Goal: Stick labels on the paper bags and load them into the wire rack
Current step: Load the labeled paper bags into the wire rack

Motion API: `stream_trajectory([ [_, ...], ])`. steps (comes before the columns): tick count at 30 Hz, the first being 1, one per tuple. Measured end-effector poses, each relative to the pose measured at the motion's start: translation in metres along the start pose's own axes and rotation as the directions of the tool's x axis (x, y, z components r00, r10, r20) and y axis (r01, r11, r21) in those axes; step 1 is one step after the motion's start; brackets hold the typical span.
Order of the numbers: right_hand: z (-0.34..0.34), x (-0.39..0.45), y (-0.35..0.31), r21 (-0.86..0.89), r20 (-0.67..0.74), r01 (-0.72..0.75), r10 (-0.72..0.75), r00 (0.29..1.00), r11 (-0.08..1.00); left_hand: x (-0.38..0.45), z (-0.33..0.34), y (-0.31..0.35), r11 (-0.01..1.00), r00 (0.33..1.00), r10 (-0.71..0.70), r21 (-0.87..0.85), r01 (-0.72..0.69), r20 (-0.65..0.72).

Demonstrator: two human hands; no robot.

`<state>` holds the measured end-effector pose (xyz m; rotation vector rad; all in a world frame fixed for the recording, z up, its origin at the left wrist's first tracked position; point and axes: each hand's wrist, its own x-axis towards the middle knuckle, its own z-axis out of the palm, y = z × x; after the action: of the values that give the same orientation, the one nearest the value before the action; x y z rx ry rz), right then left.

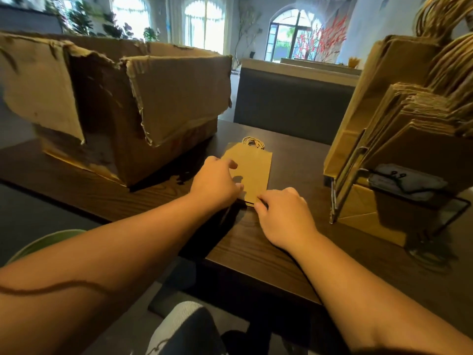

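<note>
A small brown paper bag (252, 167) with twisted paper handles lies flat on the dark wooden table (281, 252), handles pointing away from me. My left hand (215, 184) rests on its left edge, fingers curled over the paper. My right hand (284, 216) pinches the bag's near bottom edge between thumb and fingers. No label shows on the bag. At the right stands the wire rack (345, 180), holding several upright folded paper bags (414, 129).
A large torn cardboard box (143, 106) stands open on the table's left half, close to the bag. A dark bench back (291, 103) runs behind the table. A green chair edge (46, 242) shows at lower left.
</note>
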<state>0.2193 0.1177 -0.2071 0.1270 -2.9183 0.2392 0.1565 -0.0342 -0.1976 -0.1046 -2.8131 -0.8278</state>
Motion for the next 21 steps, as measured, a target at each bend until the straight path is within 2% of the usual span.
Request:
stream_trajectory([
  [2, 0.005, -0.002, 0.004, 0.044, -0.073, 0.005, -0.001, 0.997, 0.999, 0.003, -0.008, 0.005, 0.956, 0.986, -0.162, -0.254, 0.148, -0.037],
  [3, 0.005, -0.002, 0.006, 0.099, -0.088, -0.005, 0.014, 0.996, 0.995, 0.007, -0.012, 0.007, 0.894, 0.963, -0.268, -0.379, 0.240, -0.020],
  [4, 0.006, -0.002, 0.010, 0.170, -0.092, -0.015, 0.031, 0.995, 0.985, 0.009, -0.018, 0.008, 0.809, 0.933, -0.357, -0.487, 0.328, 0.035],
  [6, 0.006, -0.002, 0.014, 0.292, -0.076, -0.042, 0.067, 0.995, 0.956, 0.011, -0.027, 0.006, 0.593, 0.863, -0.426, -0.637, 0.493, 0.271],
  [7, 0.007, -0.002, 0.015, 0.332, -0.071, -0.061, 0.089, 0.994, 0.941, 0.009, -0.030, 0.005, 0.529, 0.832, -0.407, -0.645, 0.551, 0.377],
  [8, 0.007, -0.002, 0.015, 0.371, -0.070, -0.078, 0.112, 0.991, 0.925, 0.007, -0.031, 0.004, 0.536, 0.825, -0.369, -0.628, 0.564, 0.427],
  [10, 0.003, -0.002, 0.014, 0.443, -0.080, -0.120, 0.173, 0.982, 0.889, 0.000, -0.031, 0.005, 0.583, 0.848, -0.308, -0.618, 0.527, 0.431],
  [12, -0.007, -0.004, 0.012, 0.578, -0.060, -0.170, 0.249, 0.967, 0.798, -0.010, -0.034, 0.011, 0.587, 0.891, -0.268, -0.672, 0.452, 0.366],
  [14, -0.022, -0.006, 0.011, 0.756, -0.004, -0.224, 0.346, 0.938, 0.615, -0.026, -0.038, 0.020, 0.522, 0.931, -0.230, -0.771, 0.365, 0.285],
  [16, -0.040, -0.010, 0.011, 0.819, -0.006, -0.202, 0.361, 0.933, 0.537, -0.042, -0.041, 0.026, 0.476, 0.968, -0.162, -0.844, 0.246, 0.191],
  [17, -0.048, -0.013, 0.011, 0.814, -0.045, -0.154, 0.325, 0.945, 0.560, -0.050, -0.041, 0.028, 0.471, 0.980, -0.122, -0.860, 0.195, 0.156],
  [19, -0.064, -0.026, 0.008, 0.724, -0.146, -0.077, 0.261, 0.954, 0.686, -0.066, -0.044, 0.034, 0.503, 0.993, -0.055, -0.856, 0.114, 0.100],
  [21, -0.071, -0.038, 0.015, 0.650, -0.155, -0.094, 0.252, 0.955, 0.754, -0.077, -0.042, 0.038, 0.569, 0.999, 0.007, -0.821, 0.035, 0.047],
])
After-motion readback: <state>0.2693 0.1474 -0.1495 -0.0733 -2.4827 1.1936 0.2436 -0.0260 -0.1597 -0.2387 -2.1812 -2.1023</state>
